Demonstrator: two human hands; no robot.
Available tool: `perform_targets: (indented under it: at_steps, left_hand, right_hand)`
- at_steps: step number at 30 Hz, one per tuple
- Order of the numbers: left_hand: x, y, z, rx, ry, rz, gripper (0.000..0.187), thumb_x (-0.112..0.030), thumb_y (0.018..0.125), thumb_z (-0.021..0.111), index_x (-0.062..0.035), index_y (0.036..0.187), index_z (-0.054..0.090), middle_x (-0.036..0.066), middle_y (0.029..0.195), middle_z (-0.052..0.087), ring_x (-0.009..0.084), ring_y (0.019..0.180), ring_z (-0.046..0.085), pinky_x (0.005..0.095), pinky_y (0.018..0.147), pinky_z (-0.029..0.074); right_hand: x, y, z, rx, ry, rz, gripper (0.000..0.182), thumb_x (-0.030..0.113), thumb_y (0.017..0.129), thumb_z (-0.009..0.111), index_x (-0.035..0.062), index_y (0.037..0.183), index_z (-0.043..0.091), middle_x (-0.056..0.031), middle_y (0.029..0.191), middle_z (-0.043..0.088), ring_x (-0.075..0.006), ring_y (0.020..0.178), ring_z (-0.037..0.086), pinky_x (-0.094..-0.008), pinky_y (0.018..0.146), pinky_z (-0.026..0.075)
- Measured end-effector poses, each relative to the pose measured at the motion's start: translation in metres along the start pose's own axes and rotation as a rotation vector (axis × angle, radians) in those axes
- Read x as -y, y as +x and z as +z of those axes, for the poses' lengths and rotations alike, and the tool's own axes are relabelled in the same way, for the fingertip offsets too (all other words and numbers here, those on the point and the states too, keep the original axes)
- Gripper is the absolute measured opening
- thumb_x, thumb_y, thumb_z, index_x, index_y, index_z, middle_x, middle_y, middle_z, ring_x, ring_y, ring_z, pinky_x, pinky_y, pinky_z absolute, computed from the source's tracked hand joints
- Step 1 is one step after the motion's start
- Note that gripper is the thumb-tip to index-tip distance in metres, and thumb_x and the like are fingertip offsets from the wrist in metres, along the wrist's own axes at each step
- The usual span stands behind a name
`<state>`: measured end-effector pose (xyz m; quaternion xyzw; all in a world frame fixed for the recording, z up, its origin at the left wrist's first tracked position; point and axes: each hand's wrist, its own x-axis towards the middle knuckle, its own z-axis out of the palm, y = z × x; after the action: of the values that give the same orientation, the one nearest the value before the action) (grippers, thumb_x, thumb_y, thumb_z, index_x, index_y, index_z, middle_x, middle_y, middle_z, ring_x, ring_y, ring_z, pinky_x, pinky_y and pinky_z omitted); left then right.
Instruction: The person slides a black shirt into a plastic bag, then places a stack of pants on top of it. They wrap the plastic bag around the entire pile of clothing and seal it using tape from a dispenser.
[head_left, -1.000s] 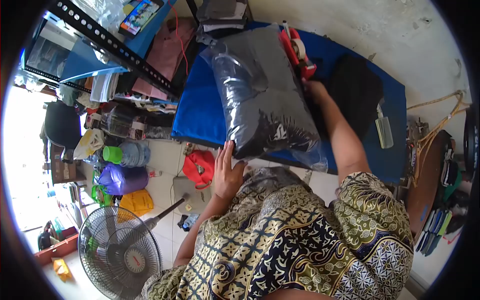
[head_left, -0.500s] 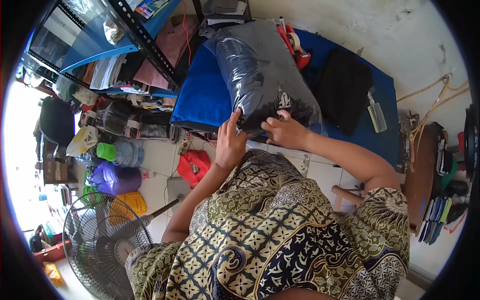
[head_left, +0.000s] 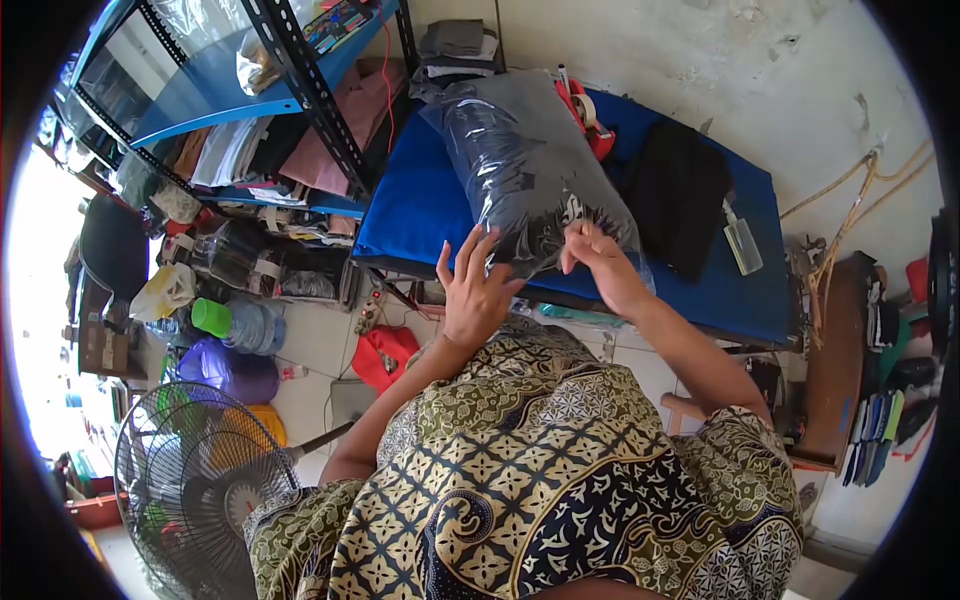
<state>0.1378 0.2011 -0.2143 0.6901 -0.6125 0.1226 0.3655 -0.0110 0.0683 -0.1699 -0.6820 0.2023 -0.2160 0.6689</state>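
Observation:
A stuffed clear plastic bag (head_left: 540, 150) with dark grey and black cloth inside lies on the blue table (head_left: 752, 292); its near end points toward me. At that end's left corner is my left hand (head_left: 474, 300), open, fingers spread and fingertips against or just over the plastic. My right hand (head_left: 606, 268) is on the near end's right part, fingers curled and closed on the bag's plastic just below a small white print; the exact pinch is partly hidden. Beside the bag on the left is a bright blue cloth (head_left: 415, 210).
Right of the bag lie folded black cloth (head_left: 682, 200) and a small clear bottle (head_left: 742, 245). A red tape dispenser (head_left: 590, 120) and marker sit behind. Shelves (head_left: 200, 110) with folded clothes stand left, a fan (head_left: 215, 490) lower left, a wooden stool (head_left: 683, 405) right.
My right hand has moved up and right on the bag's near end. My left hand's fingers have spread from a more closed pose. The view has shifted slightly.

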Motion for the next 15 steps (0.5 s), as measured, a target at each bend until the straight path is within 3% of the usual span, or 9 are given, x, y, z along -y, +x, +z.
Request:
perform_targets:
  at_steps: [1,2,4,10,14,15]
  left_hand:
    - [-0.002,0.003,-0.004,-0.031,-0.056,0.022,0.024,-0.028,0.066,0.07,-0.0115,0.081,0.062,0.009,0.125,0.045,0.028,0.122,0.036,0.0501,0.101,0.016]
    - [-0.004,0.008,-0.009,-0.031,-0.06,0.024,0.024,-0.028,0.066,0.07,-0.0115,0.081,0.062,0.009,0.125,0.045,0.028,0.122,0.036,0.0501,0.101,0.016]
    - [-0.014,0.019,-0.021,-0.076,-0.194,0.069,0.029,-0.032,0.064,0.071,-0.0127,0.084,0.064,0.008,0.124,0.046,0.0278,0.121,0.037,0.0499,0.101,0.017]
    - [-0.025,0.031,-0.027,-0.169,-0.239,0.143,0.025,-0.032,0.06,0.073,-0.0145,0.078,0.066,0.007,0.12,0.05,0.0269,0.119,0.039,0.0485,0.101,0.017]
    - [-0.032,0.036,-0.028,-0.179,-0.288,0.084,0.023,-0.029,0.059,0.074,-0.0147,0.075,0.066,0.006,0.12,0.051,0.0266,0.119,0.039,0.0481,0.101,0.017]
    - [-0.033,0.037,-0.028,-0.179,-0.297,0.064,0.021,-0.027,0.059,0.074,-0.015,0.074,0.066,0.006,0.12,0.051,0.0265,0.119,0.039,0.0479,0.101,0.017]
  right_hand:
    - [-0.003,-0.003,0.004,-0.05,0.209,0.098,0.044,0.044,0.091,0.038,0.0044,0.081,0.053,-0.0016,0.067,0.047,-0.0129,0.075,0.043,-0.028,0.075,0.032]
    - [-0.003,-0.005,0.006,-0.054,0.207,0.098,0.044,0.044,0.091,0.038,0.0044,0.081,0.053,-0.0016,0.067,0.047,-0.0129,0.075,0.043,-0.028,0.075,0.032]
    - [0.001,-0.009,0.011,-0.062,0.512,0.178,0.042,0.042,0.092,0.037,0.0015,0.094,0.049,-0.0022,0.069,0.048,-0.0119,0.071,0.045,-0.0247,0.073,0.034]
    - [0.008,-0.012,0.019,0.029,0.681,0.19,0.042,0.042,0.093,0.036,0.0024,0.089,0.05,-0.0016,0.07,0.047,-0.0118,0.071,0.045,-0.0254,0.071,0.036]
    - [0.007,-0.015,0.017,0.028,0.708,0.228,0.042,0.043,0.093,0.036,0.0038,0.086,0.051,-0.002,0.076,0.049,-0.0119,0.075,0.046,-0.0262,0.072,0.037]
    - [0.012,-0.015,0.02,-0.011,0.724,0.237,0.043,0.044,0.092,0.036,0.006,0.076,0.05,-0.0006,0.073,0.047,-0.0112,0.075,0.044,-0.0255,0.072,0.033]
